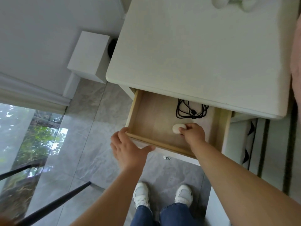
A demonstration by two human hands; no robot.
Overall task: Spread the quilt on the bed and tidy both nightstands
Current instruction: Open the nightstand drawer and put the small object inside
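Tidying of one nightstand is the step in hand, it seems. Only the head view is given. The drawer is pulled open at 6 o'clock of the white top. A small pale oval thing is pinched by the right hand, fingers closed on it, low over the drawer floor. It cannot be told if it is being put down or picked up. A black cable lies coiled at 12 o'clock of that hand, near it but not touching. The left hand is laid on the drawer's front left corner, fingers spread open, with nothing held.

Next, the oval thing would likely be let go and the right hand lifted out. Then the drawer could be pushed shut by the left hand. Fingers should be kept off the edge.

The top is bare but for a white lumpy thing at its far edge, at 12 o'clock. The floor is grey tile. A white box stands at 9 o'clock of the nightstand. A window with green leaves is seen at 8 o'clock. The quilt cannot be made out for sure; a pink edge shows at 3 o'clock.
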